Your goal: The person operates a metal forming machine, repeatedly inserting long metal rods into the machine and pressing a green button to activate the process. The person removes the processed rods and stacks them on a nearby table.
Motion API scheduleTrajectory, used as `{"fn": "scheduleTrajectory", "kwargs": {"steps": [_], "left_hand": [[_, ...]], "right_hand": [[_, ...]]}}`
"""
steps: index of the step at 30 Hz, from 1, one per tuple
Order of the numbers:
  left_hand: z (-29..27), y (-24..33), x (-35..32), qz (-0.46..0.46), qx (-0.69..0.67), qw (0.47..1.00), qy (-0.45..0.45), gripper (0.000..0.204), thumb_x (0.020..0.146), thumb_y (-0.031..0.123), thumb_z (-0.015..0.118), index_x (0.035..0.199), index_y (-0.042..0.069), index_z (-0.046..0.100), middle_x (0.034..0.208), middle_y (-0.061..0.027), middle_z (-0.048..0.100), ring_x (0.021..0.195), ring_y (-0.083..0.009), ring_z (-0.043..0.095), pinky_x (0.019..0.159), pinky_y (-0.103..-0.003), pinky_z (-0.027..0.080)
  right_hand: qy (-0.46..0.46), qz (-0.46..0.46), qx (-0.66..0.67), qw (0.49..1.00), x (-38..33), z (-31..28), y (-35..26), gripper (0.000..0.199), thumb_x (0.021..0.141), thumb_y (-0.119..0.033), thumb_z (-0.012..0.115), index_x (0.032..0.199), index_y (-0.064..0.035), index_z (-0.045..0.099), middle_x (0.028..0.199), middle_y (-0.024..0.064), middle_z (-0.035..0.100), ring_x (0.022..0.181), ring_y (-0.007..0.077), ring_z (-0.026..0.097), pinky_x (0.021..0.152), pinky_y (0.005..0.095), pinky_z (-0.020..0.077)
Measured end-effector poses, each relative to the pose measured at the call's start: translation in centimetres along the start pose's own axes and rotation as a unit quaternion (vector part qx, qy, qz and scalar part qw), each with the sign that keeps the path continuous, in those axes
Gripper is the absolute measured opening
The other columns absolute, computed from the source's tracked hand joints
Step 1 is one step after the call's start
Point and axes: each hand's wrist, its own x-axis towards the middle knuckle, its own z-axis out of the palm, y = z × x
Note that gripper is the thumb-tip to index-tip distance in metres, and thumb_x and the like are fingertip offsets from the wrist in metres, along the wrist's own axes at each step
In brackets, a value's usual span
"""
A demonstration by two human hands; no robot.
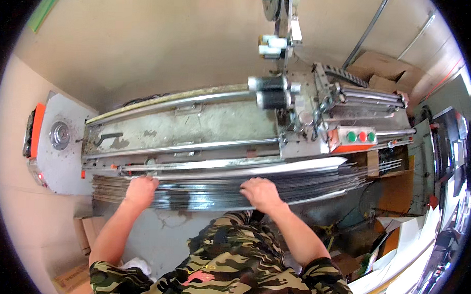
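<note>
Head view showed your left hand (140,189) and right hand (261,193), two in all, pressed fingers-down on one stack of thin metal strips (208,190) along the near edge of the machine bed (194,127). Strips were too many to count. The stack was gathered, not yet lifted. The control box (361,137) carried three buttons.

A long stack of thin shiny metal strips (218,190) lies along the near edge of the long grey steel machine bed (194,127). The left hand (140,189) rests on the stack at 8 o'clock, the right hand (261,193) at 6 o'clock. Behind the stack at 2 o'clock sits a small box with round push buttons (356,138). Flat cardboard boxes (383,69) lie behind the bed at 1 o'clock.
</note>
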Motion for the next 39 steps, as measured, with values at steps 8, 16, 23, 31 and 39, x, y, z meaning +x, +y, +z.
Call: {"fn": "scheduleTrajectory", "kwargs": {"steps": [8, 16, 23, 31, 39], "left_hand": [[-8.3, 1.9, 23.0, 0.054, -0.592, 0.793, 0.132, 0.044, 0.081, 0.035, 0.081, 0.11, 0.003, 0.07, 0.103, -0.0117, 0.073, 0.094, -0.0225, 0.069, 0.085, -0.036, 0.054], [-14.3, 11.1, 40.4, 0.103, -0.538, 0.778, 0.308, 0.043, 0.077, 0.03, 0.08, 0.107, 0.0, 0.07, 0.102, -0.0125, 0.07, 0.084, -0.0234, 0.069, 0.079, -0.036, 0.055], [-18.0, 14.9, 45.7, 0.135, -0.75, 0.608, 0.224, 0.049, 0.079, 0.016, 0.084, 0.12, -0.001, 0.063, 0.097, -0.0084, 0.069, 0.061, -0.0079, 0.055, 0.059, -0.026, 0.049], [-13.4, 14.1, 51.0, 0.041, -0.734, 0.678, -0.006, 0.019, 0.085, 0.016, 0.077, 0.093, 0.0, 0.071, 0.079, -0.0059, 0.07, 0.053, -0.0075, 0.051, 0.046, -0.024, 0.039], [-12.1, 10.6, 55.8, -0.089, -0.853, 0.511, 0.057, 0.008, 0.086, 0.009, 0.068, 0.084, 0.001, 0.068, 0.067, -0.0065, 0.063, 0.048, -0.0105, 0.048, 0.039, -0.027, 0.033]], "right_hand": [[-0.093, 0.064, -0.109, 0.988, 7.9, -15.2, -0.1, 0.031, 0.09, -0.038, 0.064, 0.097, -0.0087, 0.068, 0.093, 0.0129, 0.07, 0.09, 0.0338, 0.067, 0.075, 0.0457, 0.0531], [-0.061, 0.063, -0.179, 0.98, 11.4, -21.0, 2.3, 0.036, 0.09, -0.045, 0.066, 0.079, -0.0106, 0.067, 0.075, 0.0083, 0.068, 0.066, 0.0309, 0.067, 0.057, 0.0429, 0.0533], [-0.077, 0.068, -0.128, 0.986, 12.6, -19.7, 3.2, 0.031, 0.09, -0.042, 0.067, 0.078, -0.0131, 0.067, 0.072, 0.0069, 0.066, 0.066, 0.0295, 0.067, 0.056, 0.0423, 0.0543], [-0.1, 0.059, -0.081, 0.99, 12.0, -17.8, 4.1, 0.021, 0.088, -0.03, 0.07, 0.083, -0.0102, 0.072, 0.076, 0.0061, 0.066, 0.07, 0.0273, 0.067, 0.064, 0.0404, 0.0538], [-0.115, 0.105, -0.045, 0.987, 11.0, -16.7, 4.7, 0.018, 0.087, -0.031, 0.072, 0.082, -0.0136, 0.073, 0.075, 0.0038, 0.066, 0.066, 0.0269, 0.066, 0.057, 0.0392, 0.0531]]}}
